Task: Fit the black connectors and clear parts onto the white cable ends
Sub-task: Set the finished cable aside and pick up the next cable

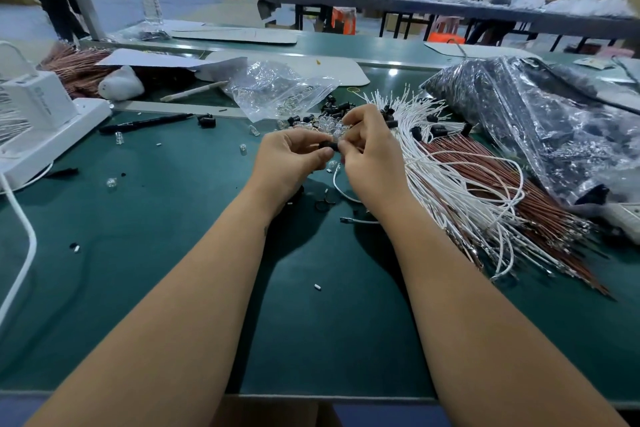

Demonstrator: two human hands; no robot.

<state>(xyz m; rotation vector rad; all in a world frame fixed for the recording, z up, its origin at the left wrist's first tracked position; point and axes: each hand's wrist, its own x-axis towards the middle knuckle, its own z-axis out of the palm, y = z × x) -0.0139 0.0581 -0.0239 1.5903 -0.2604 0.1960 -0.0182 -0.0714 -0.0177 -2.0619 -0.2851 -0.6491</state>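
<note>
1. A clear zip bag [273,87] holding clear parts lies on the green tabletop [173,253], just beyond the hands; a large plastic bag [540,128] of dark pieces sits to its right.
2. Two hands, one black connector [328,145], one bundle of white cables [450,184].
3. The left hand [291,163] and right hand [370,156] both pinch the connector between curled fingers [320,153], in front of the zip bag.

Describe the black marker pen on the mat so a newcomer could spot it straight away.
Start at the white power strip at the left edge of the green mat. Just right of it, the black marker pen lies flat, pointing toward the clear zip bag. It is long and slim, whereas the other black pieces nearby are short, stubby connectors.
</note>
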